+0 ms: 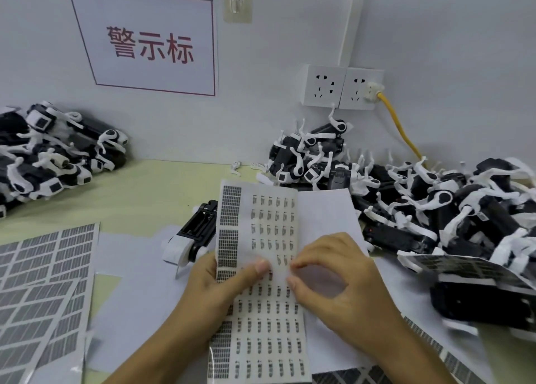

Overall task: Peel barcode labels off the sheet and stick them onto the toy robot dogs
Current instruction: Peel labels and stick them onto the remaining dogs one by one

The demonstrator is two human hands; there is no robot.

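Observation:
A tall label sheet (261, 232) with rows of small barcode labels is held up in the middle of the view. My left hand (220, 279) grips its left edge, thumb pressed on the front. My right hand (339, 282) pinches at a label near the sheet's middle with thumb and forefinger. One black-and-white toy robot dog (191, 235) lies on the table just behind the sheet, partly hidden by it. Piles of toy dogs sit at the back left (52, 154) and at the right (420, 198).
Sheets of larger barcode labels (43, 282) lie at the front left, and more lie at the right (475, 267). White paper (139, 267) covers part of the yellow-green table (162, 186). Wall sockets (342, 87) with a yellow cable (400, 128) are behind the right pile.

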